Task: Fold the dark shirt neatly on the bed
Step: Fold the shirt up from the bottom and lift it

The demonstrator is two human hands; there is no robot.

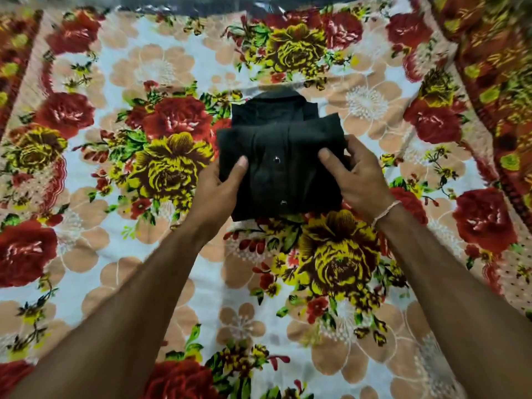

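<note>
The dark shirt (280, 156) lies folded into a compact rectangle at the middle of the bed, collar at the far end and two metal snaps showing on its front. My left hand (221, 185) grips its left edge, thumb on top and fingers hidden underneath. My right hand (354, 174) grips the right edge the same way, thumb lying on the cloth. A pale thread bracelet circles my right wrist. The near half of the shirt sits between my hands, slightly raised off the sheet.
The bed is covered by a floral bedsheet (144, 67) with red and yellow flowers on white. A red patterned border (489, 67) runs along the right side and another at the far left. A dark strip (230, 4) lies past the far edge.
</note>
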